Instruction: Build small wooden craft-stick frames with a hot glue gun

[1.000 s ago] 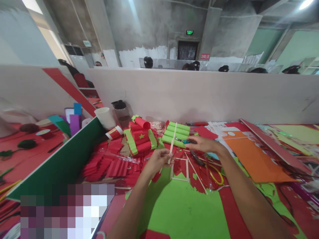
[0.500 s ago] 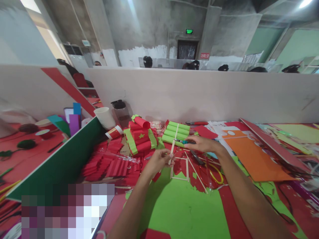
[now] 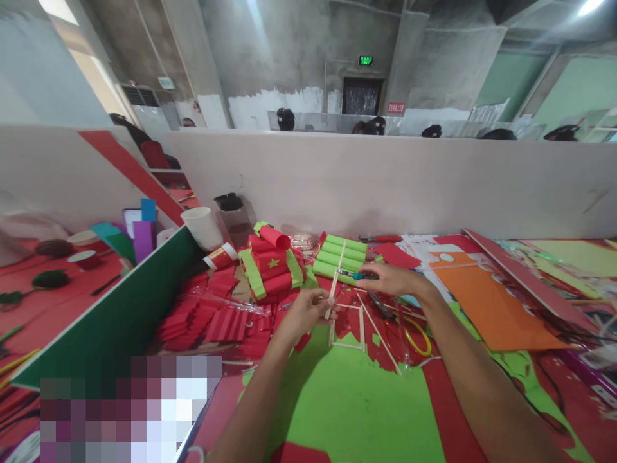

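My left hand (image 3: 313, 307) is closed in a pinch on thin wooden sticks (image 3: 336, 276) that point up and away from me. In my right hand (image 3: 385, 278) are small pliers (image 3: 355, 275) with teal and dark handles. Their metal jaws meet the sticks above my left fingers. Just below, a rectangular frame of sticks (image 3: 362, 328) lies on the far edge of a green sheet (image 3: 357, 399). A loose stick (image 3: 380, 337) slants across the red surface to its right. Rolled green paper tubes (image 3: 332, 260) lie behind the pliers.
A red and green paper model with a star (image 3: 273, 262) stands at left, by folded red paper pieces (image 3: 231, 325). Behind are a white cup (image 3: 202, 226) and a dark-lidded bottle (image 3: 234, 212). A green divider (image 3: 120, 296) borders the left; orange sheets (image 3: 482, 308) lie right.
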`<state>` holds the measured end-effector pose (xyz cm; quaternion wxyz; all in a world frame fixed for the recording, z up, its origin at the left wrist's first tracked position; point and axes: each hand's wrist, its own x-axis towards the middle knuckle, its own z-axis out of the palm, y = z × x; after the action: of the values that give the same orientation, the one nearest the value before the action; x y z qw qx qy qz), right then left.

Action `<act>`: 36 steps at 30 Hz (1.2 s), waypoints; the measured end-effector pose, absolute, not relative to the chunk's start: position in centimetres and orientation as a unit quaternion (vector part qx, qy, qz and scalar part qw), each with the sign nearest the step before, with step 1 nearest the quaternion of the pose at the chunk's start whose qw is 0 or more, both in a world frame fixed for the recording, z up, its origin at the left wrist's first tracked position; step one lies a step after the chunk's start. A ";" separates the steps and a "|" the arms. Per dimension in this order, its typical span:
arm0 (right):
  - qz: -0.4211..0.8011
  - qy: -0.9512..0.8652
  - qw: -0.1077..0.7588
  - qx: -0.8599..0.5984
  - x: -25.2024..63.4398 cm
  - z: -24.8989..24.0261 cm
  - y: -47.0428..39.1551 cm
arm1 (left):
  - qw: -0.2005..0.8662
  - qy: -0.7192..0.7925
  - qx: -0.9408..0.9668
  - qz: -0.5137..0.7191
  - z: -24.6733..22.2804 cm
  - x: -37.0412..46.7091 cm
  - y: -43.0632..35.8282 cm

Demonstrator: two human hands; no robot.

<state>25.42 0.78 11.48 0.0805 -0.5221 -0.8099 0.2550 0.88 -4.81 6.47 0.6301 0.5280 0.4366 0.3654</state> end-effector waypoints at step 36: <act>0.246 -0.872 0.049 -0.421 22.0 11.8 -1.4 | 0.497 0.338 0.678 0.423 7.3 -1.0 -4.2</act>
<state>22.00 -1.40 11.79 0.0487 -0.4209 -0.8718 0.2458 -0.99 -4.23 7.26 0.4971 0.6778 0.3380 0.4235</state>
